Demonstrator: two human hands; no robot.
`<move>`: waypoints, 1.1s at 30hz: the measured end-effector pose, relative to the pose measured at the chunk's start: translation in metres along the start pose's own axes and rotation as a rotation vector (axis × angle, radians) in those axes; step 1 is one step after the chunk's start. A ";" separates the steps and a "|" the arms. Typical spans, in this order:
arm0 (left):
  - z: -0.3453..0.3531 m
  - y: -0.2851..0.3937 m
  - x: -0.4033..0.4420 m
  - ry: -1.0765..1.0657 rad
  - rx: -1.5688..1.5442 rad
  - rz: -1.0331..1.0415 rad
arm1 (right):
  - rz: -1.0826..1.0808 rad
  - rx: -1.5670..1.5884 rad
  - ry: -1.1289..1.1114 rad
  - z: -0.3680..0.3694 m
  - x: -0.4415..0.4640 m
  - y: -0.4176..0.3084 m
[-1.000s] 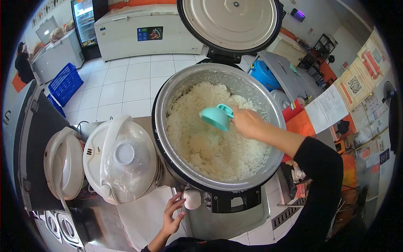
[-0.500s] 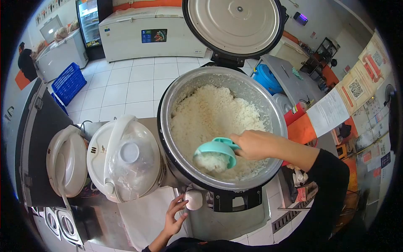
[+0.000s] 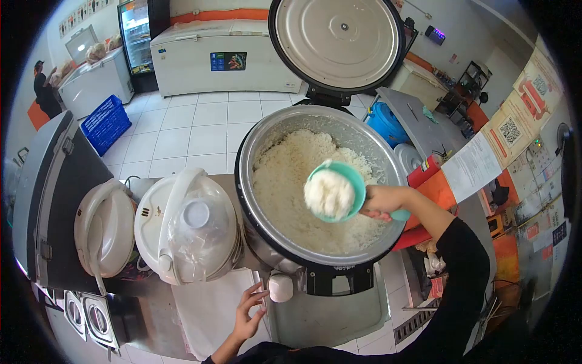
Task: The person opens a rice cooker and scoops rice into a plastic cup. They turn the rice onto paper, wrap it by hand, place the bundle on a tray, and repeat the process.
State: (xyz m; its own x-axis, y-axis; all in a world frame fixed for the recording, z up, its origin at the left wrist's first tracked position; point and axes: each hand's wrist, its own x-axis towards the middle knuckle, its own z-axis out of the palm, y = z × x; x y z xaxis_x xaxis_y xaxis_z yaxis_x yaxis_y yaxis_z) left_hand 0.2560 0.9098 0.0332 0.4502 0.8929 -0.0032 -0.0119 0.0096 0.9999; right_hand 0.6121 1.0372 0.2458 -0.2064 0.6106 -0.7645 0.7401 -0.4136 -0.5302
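My right hand point(image 3: 386, 202) grips the handle of a turquoise scoop point(image 3: 359, 185), which is heaped with white rice point(image 3: 329, 194). The scoop is above the large round rice cooker point(image 3: 247, 209), and loose cooked rice point(image 3: 285, 182) lies in its pot. Below the cooker's front, my left hand point(image 3: 247, 315) is open with fingers apart. Its fingertips are close to a small white rounded object point(image 3: 280, 287); whether they touch it I cannot tell. That object stands by the edge of a shallow tray point(image 3: 330, 318).
The cooker's lid point(image 3: 337, 42) stands raised behind the pot. Left of it are two white lidded cookers point(image 3: 151, 209) point(image 3: 115, 242), one with a plastic bag and bowl point(image 3: 188, 213) on top. A blue crate point(image 3: 106, 124) is on the floor. Another person point(image 3: 45, 91) stands near a far freezer point(image 3: 100, 85).
My right hand has raised the scoop from the rice and turned it so its heaped opening faces up. My left hand has stayed beside the white rounded object. The view has shifted slightly.
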 end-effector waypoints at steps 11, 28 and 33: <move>-0.127 -0.060 -0.107 0.085 1.041 -0.145 | -0.069 0.308 -0.015 0.073 -0.087 -0.049; -0.156 -0.092 -0.138 0.015 1.159 -0.056 | -0.170 0.335 -0.614 0.328 0.129 -0.041; -0.158 -0.093 -0.140 0.039 1.134 -0.016 | -0.308 0.300 -0.603 0.314 0.072 -0.077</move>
State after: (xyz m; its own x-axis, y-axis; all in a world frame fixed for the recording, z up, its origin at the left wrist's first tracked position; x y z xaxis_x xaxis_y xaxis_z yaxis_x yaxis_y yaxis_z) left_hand 0.0536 0.8553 -0.0617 0.4149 0.9099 0.0032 0.8180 -0.3745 0.4366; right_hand 0.3390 0.9012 0.1166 -0.7561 0.2880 -0.5877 0.4029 -0.5028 -0.7648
